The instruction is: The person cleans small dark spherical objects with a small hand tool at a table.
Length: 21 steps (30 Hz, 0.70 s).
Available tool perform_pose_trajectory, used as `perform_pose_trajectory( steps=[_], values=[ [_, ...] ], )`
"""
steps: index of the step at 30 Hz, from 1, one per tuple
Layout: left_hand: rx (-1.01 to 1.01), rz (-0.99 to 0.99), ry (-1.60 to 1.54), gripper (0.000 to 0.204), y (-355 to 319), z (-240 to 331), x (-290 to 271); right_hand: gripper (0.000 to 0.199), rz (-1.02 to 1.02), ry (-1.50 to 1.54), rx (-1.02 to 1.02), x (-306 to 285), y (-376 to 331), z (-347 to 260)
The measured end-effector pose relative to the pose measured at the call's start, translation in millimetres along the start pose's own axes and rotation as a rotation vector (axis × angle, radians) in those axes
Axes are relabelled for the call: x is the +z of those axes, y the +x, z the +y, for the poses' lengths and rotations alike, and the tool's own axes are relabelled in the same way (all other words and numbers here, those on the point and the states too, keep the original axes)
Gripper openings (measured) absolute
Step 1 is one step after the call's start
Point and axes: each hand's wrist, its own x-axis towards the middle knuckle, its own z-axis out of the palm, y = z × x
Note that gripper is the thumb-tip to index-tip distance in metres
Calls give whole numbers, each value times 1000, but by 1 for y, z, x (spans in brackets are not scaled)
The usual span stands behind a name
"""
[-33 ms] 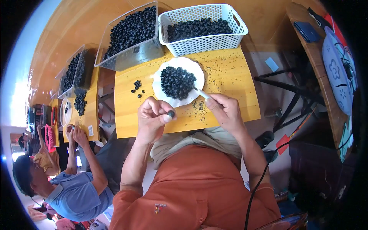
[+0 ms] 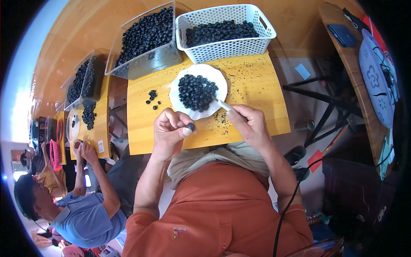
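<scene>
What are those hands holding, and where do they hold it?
Left hand: a small dark round thing, pinched by its side. Right hand: a thin whitish tool, held by its end nearer the person.

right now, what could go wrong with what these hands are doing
The small dark piece pinched in the left hand's grip could slip and perhaps roll off the near edge of the table. The slim white tool in the right hand points at the pile on the plate, so a stray nudge might scatter pieces.
</scene>
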Motion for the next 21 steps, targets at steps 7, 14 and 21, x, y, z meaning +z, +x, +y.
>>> perform_pose_trajectory(
  steps=[7, 14, 21],
  values=[
    [5, 22, 126, 33, -2, -9, -2, 30, -58, 396, 91, 30, 2, -11],
    [81, 7, 302, 32, -6, -13, 5, 35, -180, 426, 157, 42, 2, -15],
    [87, 28, 306, 34, -9, -26, 6, 25, -253, 788, 472, 36, -2, -11]
  ],
)
